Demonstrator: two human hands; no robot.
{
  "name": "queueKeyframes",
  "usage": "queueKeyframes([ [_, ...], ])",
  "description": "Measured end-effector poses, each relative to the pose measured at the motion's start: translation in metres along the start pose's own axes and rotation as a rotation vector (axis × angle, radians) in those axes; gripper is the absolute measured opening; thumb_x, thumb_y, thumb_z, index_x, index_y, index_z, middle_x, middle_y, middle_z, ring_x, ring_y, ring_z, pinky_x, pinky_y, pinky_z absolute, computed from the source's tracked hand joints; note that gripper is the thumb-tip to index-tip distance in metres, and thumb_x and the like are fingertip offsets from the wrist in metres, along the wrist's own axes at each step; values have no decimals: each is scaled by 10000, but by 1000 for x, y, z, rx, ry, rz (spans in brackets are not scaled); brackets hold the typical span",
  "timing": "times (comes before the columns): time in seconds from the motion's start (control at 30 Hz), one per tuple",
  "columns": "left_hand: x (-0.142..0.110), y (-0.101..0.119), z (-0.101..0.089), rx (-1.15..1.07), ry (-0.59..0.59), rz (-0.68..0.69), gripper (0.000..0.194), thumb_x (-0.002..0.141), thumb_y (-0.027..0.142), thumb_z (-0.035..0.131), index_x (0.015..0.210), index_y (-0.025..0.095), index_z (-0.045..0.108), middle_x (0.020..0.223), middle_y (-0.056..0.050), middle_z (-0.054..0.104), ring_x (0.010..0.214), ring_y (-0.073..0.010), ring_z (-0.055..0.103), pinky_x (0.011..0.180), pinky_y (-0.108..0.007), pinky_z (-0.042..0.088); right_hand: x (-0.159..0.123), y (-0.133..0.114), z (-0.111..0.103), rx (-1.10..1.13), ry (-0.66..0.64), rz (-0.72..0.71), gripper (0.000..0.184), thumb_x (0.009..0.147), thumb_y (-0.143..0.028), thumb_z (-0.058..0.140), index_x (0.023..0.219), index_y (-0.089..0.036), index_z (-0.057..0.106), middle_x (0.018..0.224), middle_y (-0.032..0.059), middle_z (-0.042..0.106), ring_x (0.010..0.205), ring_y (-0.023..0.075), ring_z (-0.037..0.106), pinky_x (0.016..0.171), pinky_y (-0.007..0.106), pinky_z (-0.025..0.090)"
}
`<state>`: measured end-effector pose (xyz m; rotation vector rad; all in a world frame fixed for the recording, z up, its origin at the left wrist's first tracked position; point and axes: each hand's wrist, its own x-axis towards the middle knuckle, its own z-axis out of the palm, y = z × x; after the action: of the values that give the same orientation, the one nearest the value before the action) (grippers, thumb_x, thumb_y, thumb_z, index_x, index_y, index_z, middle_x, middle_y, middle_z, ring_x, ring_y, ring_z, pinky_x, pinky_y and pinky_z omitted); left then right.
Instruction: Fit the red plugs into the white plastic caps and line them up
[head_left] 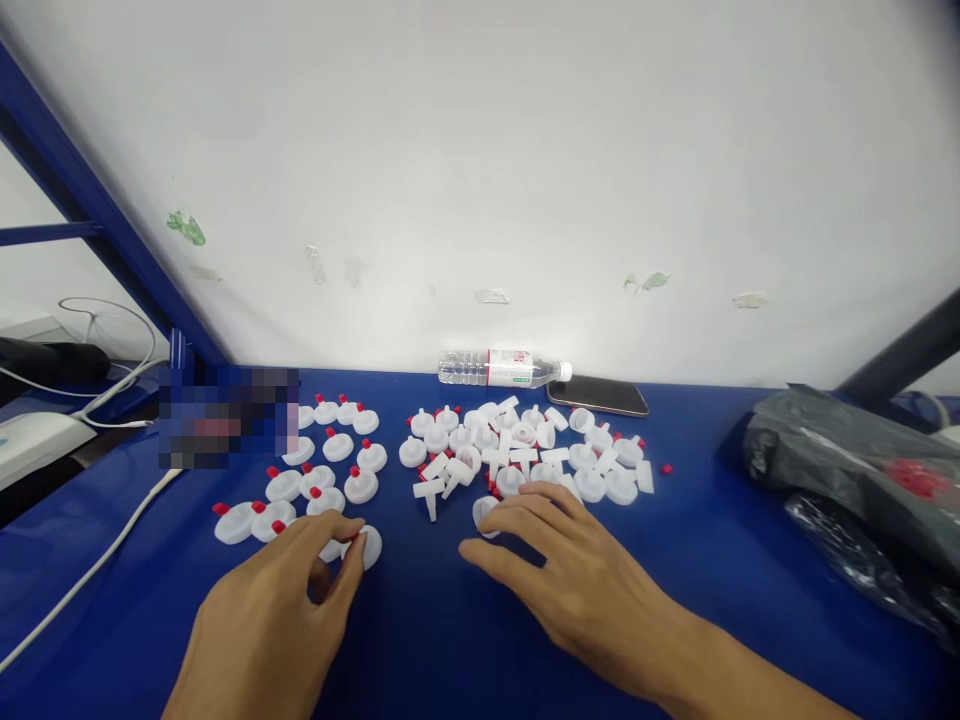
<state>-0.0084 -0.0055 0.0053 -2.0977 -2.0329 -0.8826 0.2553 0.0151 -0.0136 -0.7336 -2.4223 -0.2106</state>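
My left hand (277,610) pinches a white round cap (371,548) with a red tip between thumb and fingertips, low over the blue tabletop. Around it stand several white caps (361,487), each with a red tip on its spout. My right hand (562,570) is open, palm down, thumb and fingers apart. Its fingertips reach a white cap (484,513) lying on its side, partly covered; whether they touch it I cannot tell. Beyond that hand is a loose pile of white caps (412,452), white T-shaped pieces (430,490) and small red pieces.
A clear water bottle (469,368) lies by the wall, with a dark phone (600,394) beside it. One red piece (667,469) sits right of the pile. A grey plastic bag (840,450) is at right. A white cable (97,580) runs along the left.
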Motion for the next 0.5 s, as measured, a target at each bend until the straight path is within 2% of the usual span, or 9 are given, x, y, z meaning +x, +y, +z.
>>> queueKeyframes([
  [0.1,1,-2,3,2,-43,-60,286,887,478,515,890,325,756,580,58,710,475,-157,685,449,-224,478,0,0,0,10,-12,66,304,1012,-63,547,1267,-188,655,1228,99,714,1148,236,641,1068,435,466],
  [0.17,0,-5,5,1,-40,-70,308,882,472,515,992,324,761,634,53,738,506,-165,702,468,-232,497,-2,1,1,-29,-46,100,303,1004,-74,566,1268,-192,660,1248,105,715,1137,257,650,1024,452,495],
  [0.27,-3,-7,5,1,-15,-39,351,899,524,533,1086,309,739,669,45,730,477,-162,668,454,-241,487,-2,3,1,-7,-81,75,278,1020,-50,510,1195,-178,685,1093,79,752,980,222,684,848,371,557],
  [0.37,-11,-2,0,11,60,20,414,951,584,528,1216,306,683,837,13,727,469,-133,603,436,-237,458,-1,-1,-1,80,-90,13,266,1063,-71,459,1163,-168,686,1020,57,750,914,187,677,791,306,564],
  [0.43,-18,8,-2,-47,93,67,353,987,537,521,1221,317,667,874,16,706,474,-108,567,473,-222,476,1,-6,-2,141,-98,-20,253,1081,-98,454,1160,-172,682,1005,44,740,881,169,667,768,272,565],
  [0.5,-24,18,-1,-161,77,129,263,996,494,542,1143,328,684,820,43,694,479,-93,566,541,-198,521,1,-11,-2,206,-113,-38,244,1078,-106,468,1189,-190,669,1038,35,729,897,163,663,756,245,571],
])
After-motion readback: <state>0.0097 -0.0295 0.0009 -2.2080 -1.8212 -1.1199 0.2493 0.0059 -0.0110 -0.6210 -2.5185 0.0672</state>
